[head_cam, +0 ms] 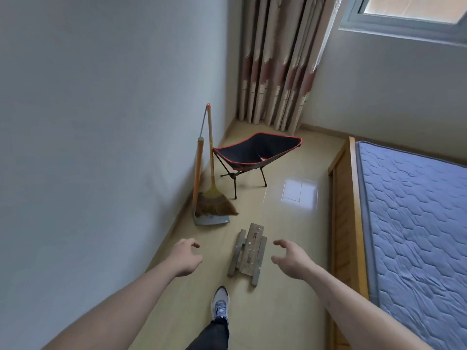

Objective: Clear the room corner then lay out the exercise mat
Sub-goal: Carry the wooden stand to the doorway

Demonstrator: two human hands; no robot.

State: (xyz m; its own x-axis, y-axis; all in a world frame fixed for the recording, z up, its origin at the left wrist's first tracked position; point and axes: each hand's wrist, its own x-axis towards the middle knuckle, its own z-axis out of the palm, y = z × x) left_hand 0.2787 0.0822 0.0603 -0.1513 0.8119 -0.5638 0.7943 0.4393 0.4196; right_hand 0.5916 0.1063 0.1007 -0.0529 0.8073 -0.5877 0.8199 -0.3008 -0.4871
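A small wooden stool [249, 251] stands on the tiled floor just ahead of me. My left hand [185, 256] hovers to its left and my right hand [290, 258] to its right, both with loosely curled fingers and holding nothing. Further on, a broom [214, 198] and a long-handled dustpan [211, 219] lean against the left wall. A black folding camp chair with red trim [255, 152] stands in the corner beyond them. No exercise mat is in view.
A bed with a blue quilted mattress [414, 223] and wooden frame [346, 223] fills the right side. Striped curtains [278, 61] hang in the far corner under a window [404, 13]. My foot [220, 303] is on the floor behind the stool.
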